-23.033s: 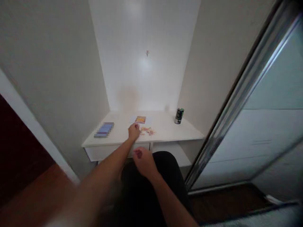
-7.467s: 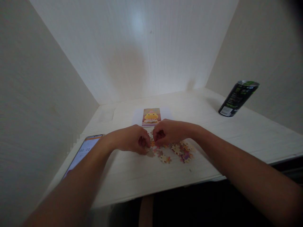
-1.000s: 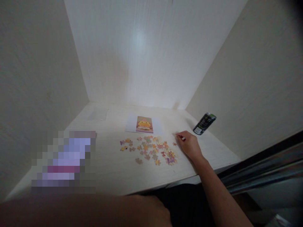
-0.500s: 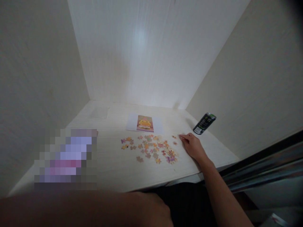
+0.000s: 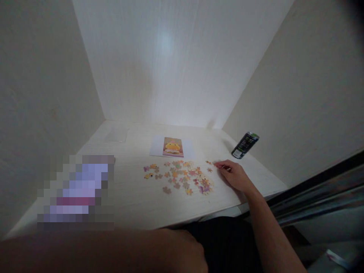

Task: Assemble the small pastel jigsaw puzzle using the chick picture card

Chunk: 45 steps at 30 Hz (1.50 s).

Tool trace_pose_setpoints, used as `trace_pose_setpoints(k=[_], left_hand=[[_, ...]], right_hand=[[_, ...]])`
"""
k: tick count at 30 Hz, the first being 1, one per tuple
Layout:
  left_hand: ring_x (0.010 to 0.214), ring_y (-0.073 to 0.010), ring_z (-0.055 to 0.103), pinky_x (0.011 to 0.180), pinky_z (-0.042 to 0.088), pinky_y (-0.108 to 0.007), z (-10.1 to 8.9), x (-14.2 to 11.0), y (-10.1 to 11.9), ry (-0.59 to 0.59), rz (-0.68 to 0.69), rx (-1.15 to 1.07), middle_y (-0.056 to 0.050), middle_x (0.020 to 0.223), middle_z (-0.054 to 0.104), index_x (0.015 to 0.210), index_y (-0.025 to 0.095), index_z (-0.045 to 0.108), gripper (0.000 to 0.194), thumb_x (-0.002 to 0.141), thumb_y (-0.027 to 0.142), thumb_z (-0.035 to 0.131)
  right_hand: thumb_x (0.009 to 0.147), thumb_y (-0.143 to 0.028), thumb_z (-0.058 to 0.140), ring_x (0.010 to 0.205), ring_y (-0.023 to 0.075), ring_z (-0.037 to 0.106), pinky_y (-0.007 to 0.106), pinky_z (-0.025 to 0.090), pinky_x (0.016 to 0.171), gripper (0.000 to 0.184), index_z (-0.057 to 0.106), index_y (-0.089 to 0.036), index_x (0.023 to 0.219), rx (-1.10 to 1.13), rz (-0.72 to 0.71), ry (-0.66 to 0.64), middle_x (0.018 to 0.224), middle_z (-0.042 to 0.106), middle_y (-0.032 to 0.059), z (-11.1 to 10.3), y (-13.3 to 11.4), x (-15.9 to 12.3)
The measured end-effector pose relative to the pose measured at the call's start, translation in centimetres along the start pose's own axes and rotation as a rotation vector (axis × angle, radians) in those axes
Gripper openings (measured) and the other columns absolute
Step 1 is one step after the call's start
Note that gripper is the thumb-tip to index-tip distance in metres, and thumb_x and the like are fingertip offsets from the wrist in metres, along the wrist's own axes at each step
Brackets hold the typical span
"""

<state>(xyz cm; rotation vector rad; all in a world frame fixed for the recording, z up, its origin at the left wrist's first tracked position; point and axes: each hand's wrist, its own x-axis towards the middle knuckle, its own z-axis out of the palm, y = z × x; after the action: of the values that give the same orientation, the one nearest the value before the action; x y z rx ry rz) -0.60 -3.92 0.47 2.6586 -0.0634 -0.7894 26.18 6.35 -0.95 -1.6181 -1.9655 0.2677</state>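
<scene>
While small, many-coloured cardboard jigsaw pieces (image 5: 182, 177) lie scattered loose at the middle of the white wooden bench (image 5: 136, 204), our right hand (image 5: 234, 175) rests palm-down just beside them, fingers loosely curled, fingertips by an outlying piece; whether it grips anything we cannot tell. Our left hand (image 5: 182, 254) hangs low and blurred, its grip unreadable. Behind the pieces lies a yellow-duck reference picture (image 5: 173, 147); a dark drink can (image 5: 244, 145) stands to the right.

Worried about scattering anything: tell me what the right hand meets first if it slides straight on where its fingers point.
The right hand points left; likely first the small loose cardboard puzzle pieces by its fingertips.
</scene>
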Motion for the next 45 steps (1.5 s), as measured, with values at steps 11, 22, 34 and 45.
trace_pose_setpoints(k=[11,22,34,45], left_hand=[[0.038,-0.0139,0.034,0.036,0.023,-0.027,4.7,3.0,-2.5,0.260,0.056,-0.053,0.001,0.048,0.037,0.064,0.019,0.050,0.017,0.075,0.024,0.061],[0.044,-0.0136,0.043,0.040,0.026,-0.026,5.6,3.3,-2.9,0.230,0.054,-0.097,-0.001,0.063,0.056,0.076,0.018,0.057,0.014,0.087,0.025,0.053],[0.041,-0.0151,0.038,0.043,0.024,-0.029,7.4,4.8,-3.4,0.159,-0.033,-0.045,-0.001,0.060,0.057,0.086,0.023,0.069,0.010,0.083,0.028,0.061],[0.051,-0.0213,0.051,0.046,0.027,-0.033,7.3,4.7,-2.9,0.146,-0.045,-0.016,-0.002,0.066,0.060,0.091,0.026,0.069,0.018,0.090,0.032,0.052]], right_hand=[[0.075,-0.017,0.071,0.080,0.0174,0.068,0.028,0.052,0.074,0.025,0.077,-0.022,0.098,0.107,-0.145,-0.308,0.096,0.076,0.0038,2.4,-7.7,6.2],[0.081,-0.012,0.058,0.069,0.0146,0.063,0.026,0.046,0.063,0.020,0.074,-0.020,0.089,0.153,-0.123,-0.265,0.080,0.073,0.0016,3.3,-6.9,5.4],[0.081,-0.019,0.067,0.074,0.0144,0.064,0.026,0.048,0.068,0.020,0.075,-0.020,0.100,0.274,-0.132,-0.362,0.089,0.072,0.0036,2.7,-8.0,4.5],[0.082,-0.013,0.064,0.086,0.0169,0.064,0.027,0.049,0.077,0.031,0.073,-0.017,0.112,0.234,-0.170,-0.487,0.104,0.071,0.0088,2.2,-7.9,4.2]])
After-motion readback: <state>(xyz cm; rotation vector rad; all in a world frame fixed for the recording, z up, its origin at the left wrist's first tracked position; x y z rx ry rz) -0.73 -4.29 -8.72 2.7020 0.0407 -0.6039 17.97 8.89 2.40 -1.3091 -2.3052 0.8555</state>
